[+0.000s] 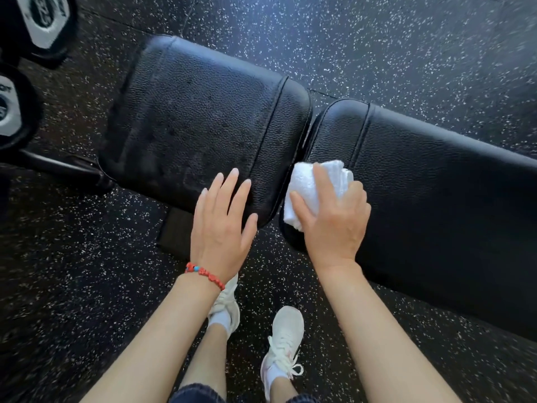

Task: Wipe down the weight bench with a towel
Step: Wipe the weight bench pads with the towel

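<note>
The black speckled rubber floor point(377, 39) fills the view. On it stands the weight bench, whose worktop consists of two black textured pads set end to end from far left to near right: the seat pad point(197, 112) at left and the longer back pad point(450, 199) at right, separated by a narrow gap near the middle. A black frame foot point(72, 170) projects to the left from beneath the seat pad. Two dumbbell heads point(43, 18) with grey end faces lie at the far left edge. The person's two white lace-up sneakers point(283, 341) stand on the floor at the near side of the bench. The left hand point(220, 222) rests flat on the near edge of the seat pad, its fingers straight and spread wide, holding nothing; a red beaded bracelet point(205, 274) encircles the left wrist. The right hand point(334, 219) presses the folded white towel point(308, 184) onto the left end of the back pad, just beside the gap, with its fingers curled over the towel and the thumb along its left side.
</note>
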`<state>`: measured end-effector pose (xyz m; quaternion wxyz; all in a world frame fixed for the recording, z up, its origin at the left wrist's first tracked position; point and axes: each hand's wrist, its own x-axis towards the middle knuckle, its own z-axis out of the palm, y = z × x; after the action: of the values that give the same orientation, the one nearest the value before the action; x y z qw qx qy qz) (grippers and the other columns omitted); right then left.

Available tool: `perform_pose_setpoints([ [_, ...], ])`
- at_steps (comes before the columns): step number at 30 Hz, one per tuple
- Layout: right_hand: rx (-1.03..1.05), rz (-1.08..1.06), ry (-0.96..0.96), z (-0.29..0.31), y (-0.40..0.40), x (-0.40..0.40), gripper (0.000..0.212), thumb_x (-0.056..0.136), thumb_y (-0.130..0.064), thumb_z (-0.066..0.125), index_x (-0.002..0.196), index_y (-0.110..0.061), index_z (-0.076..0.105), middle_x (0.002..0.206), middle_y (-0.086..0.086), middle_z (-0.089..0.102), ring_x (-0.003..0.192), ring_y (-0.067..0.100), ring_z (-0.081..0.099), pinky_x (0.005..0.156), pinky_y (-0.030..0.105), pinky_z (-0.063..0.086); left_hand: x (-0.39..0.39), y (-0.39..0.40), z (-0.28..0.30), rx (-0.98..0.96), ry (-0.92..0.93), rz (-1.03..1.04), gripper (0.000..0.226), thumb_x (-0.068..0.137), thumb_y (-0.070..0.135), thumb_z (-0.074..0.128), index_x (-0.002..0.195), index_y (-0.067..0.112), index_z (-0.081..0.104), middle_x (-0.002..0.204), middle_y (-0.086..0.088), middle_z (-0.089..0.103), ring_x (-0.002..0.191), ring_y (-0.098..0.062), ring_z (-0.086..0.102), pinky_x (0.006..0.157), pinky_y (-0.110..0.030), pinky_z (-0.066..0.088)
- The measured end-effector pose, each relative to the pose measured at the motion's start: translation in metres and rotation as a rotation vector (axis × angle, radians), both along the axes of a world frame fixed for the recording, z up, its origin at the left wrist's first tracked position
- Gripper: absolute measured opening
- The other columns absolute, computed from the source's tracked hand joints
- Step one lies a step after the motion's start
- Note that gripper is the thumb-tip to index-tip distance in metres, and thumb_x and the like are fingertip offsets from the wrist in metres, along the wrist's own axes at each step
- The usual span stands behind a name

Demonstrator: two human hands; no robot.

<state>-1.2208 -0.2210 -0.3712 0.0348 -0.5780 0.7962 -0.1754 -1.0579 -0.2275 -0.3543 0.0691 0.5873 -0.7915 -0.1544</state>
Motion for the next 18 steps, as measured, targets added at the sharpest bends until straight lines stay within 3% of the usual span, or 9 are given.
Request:
perform_pose_setpoints([
  [3, 0.041, -0.069, -0.039, 0.005, -0.034, 0.000, 0.045, 0.082, -0.046, 0.060, 0.114, -0.015, 0.062, 0.090, 0.022, 0.055, 0.072, 0.032, 0.051, 0.062, 0.034, 0.037, 0.005, -0.009, 0.001, -0.028, 0.020, 0.009, 0.048, 0.090, 0.025, 0.042, 0.130, 0.000, 0.049, 0.140, -0.020, 0.042, 0.131, -0.038, 0.036, 0.105, -0.055, 0.030],
  [6, 0.017, -0.180, -0.255, 0.012, -0.068, 0.008, 0.049, 0.082, -0.044, 0.061, 0.124, -0.019, 0.058, 0.102, 0.022, 0.053, 0.087, 0.035, 0.053, 0.076, 0.038, 0.039, 0.015, -0.023, 0.005, -0.058, 0.050, 0.043, 0.047, 0.090, 0.024, 0.042, 0.129, 0.000, 0.049, 0.140, -0.020, 0.042, 0.131, -0.039, 0.035, 0.105, -0.056, 0.029],
  [8, -0.053, -0.214, -0.371, 0.015, -0.079, 0.023, 0.053, 0.080, -0.043, 0.064, 0.126, -0.018, 0.056, 0.100, 0.021, 0.054, 0.087, 0.035, 0.054, 0.079, 0.037, 0.040, 0.023, -0.033, 0.006, -0.076, 0.055, 0.049, 0.047, 0.090, 0.023, 0.043, 0.130, 0.000, 0.049, 0.141, -0.019, 0.041, 0.132, -0.038, 0.034, 0.106, -0.056, 0.027],
  [13, -0.018, -0.207, -0.211, 0.009, -0.072, 0.062, 0.048, 0.078, -0.040, 0.068, 0.116, -0.010, 0.064, 0.088, 0.025, 0.057, 0.074, 0.037, 0.057, 0.066, 0.036, 0.044, 0.045, -0.056, -0.001, -0.073, 0.013, 0.076, 0.048, 0.089, 0.024, 0.044, 0.132, 0.003, 0.048, 0.142, -0.018, 0.040, 0.133, -0.037, 0.033, 0.107, -0.055, 0.024],
  [18, 0.065, -0.127, -0.125, 0.011, -0.037, 0.072, 0.051, 0.081, -0.047, 0.055, 0.116, -0.012, 0.063, 0.082, 0.021, 0.054, 0.063, 0.031, 0.051, 0.061, 0.034, 0.044, 0.058, -0.062, -0.008, -0.066, -0.043, 0.045, 0.049, 0.090, 0.026, 0.042, 0.134, 0.005, 0.045, 0.143, -0.017, 0.039, 0.133, -0.036, 0.033, 0.107, -0.055, 0.024],
])
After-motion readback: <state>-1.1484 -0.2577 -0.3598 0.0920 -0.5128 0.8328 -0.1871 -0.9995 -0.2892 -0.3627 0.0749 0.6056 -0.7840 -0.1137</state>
